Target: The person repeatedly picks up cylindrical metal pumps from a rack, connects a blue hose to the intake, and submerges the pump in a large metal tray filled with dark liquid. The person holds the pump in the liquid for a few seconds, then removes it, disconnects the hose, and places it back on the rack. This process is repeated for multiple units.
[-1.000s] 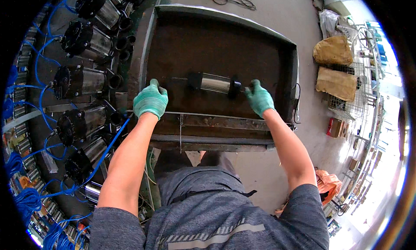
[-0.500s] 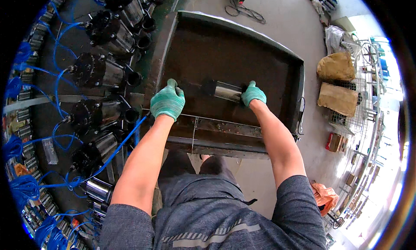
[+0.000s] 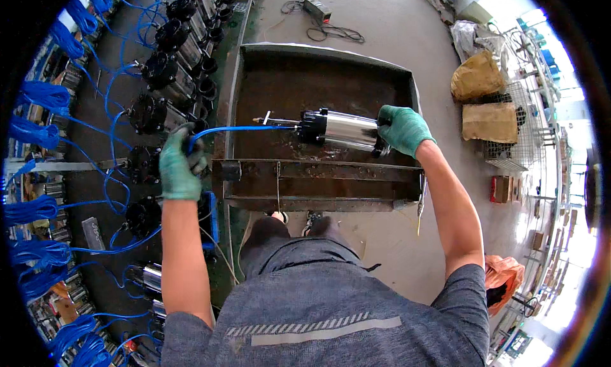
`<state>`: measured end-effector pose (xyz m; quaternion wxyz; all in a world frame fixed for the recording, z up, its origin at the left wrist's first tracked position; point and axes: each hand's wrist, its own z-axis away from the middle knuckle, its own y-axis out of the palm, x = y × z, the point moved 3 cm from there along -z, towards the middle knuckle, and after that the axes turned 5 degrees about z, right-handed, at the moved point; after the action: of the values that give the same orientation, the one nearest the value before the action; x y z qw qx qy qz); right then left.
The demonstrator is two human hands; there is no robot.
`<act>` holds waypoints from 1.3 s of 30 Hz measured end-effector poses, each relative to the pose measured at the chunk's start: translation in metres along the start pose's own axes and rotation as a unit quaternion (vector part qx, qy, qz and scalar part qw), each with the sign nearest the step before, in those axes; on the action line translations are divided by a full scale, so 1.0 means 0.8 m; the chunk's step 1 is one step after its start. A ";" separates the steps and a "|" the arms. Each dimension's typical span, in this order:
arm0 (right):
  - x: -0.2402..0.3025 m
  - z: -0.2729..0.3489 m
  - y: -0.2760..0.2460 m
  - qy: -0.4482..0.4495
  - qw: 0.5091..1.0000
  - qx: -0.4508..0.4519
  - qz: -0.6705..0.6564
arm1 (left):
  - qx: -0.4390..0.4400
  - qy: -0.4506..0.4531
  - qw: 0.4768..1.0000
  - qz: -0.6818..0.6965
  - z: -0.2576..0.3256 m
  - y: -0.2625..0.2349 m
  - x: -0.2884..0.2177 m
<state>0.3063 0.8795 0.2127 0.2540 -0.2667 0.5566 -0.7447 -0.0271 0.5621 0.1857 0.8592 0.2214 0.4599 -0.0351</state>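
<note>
A submersible pump (image 3: pixel 349 130), with a shiny steel body and black ends, lies level over a dark rectangular metal tank (image 3: pixel 324 50). My gloved right hand (image 3: pixel 403 129) grips its right end, with fingers wrapped around the black cap. From the pump's left end a blue cable (image 3: pixel 238 128) runs leftward to my gloved left hand (image 3: pixel 181 165), whose fingers are curled around it. That hand is left of the tank's edge, close to the row of other pumps. A thin metal rod with a small white crosspiece (image 3: pixel 266 117) also sticks out from the pump's left end.
Several similar pumps (image 3: pixel 167 68) stand in a row at left, with coiled blue cables (image 3: pixel 38 135) beside them. A metal bar (image 3: pixel 344 171) crosses the tank's near side. Right of it stand a wire basket (image 3: pixel 519 135) with brown sacks and an orange bag (image 3: pixel 503 281).
The pump has come up from low in the tank, where its left end was obscured. My left hand has moved left and now holds the blue cable; my right hand has moved slightly right.
</note>
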 end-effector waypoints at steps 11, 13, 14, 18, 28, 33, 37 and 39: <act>0.047 0.092 0.053 -0.059 0.988 0.027 -0.142 | -0.047 0.007 0.996 0.076 0.104 -0.115 -0.041; 0.052 0.100 0.077 -0.064 0.989 0.033 -0.129 | -0.041 0.005 0.995 0.096 0.110 -0.142 -0.027; 0.054 0.103 0.089 -0.067 0.990 0.027 -0.125 | -0.069 0.006 0.994 0.088 0.115 -0.151 -0.019; 0.061 0.117 0.128 -0.075 0.991 0.020 -0.112 | -0.184 0.008 0.983 0.019 0.140 -0.175 0.018; 0.079 0.149 0.166 -0.082 0.985 -0.088 -0.122 | 0.008 0.113 0.744 -0.659 0.197 -0.276 0.131; 0.073 0.154 0.165 -0.040 0.986 -0.064 -0.147 | 0.037 0.260 0.730 -0.630 0.150 -0.233 0.148; 0.077 0.162 0.161 -0.014 0.975 -0.089 -0.204 | 0.161 0.227 0.774 -0.569 0.113 -0.128 0.146; 0.081 0.159 0.163 -0.006 0.971 -0.095 -0.219 | 0.229 0.214 0.777 -0.546 0.042 -0.156 0.161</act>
<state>0.3558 0.7147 0.1243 0.0616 -0.4093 0.5517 -0.7241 0.0401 0.4546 0.0548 0.4990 0.1247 0.6543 -0.5543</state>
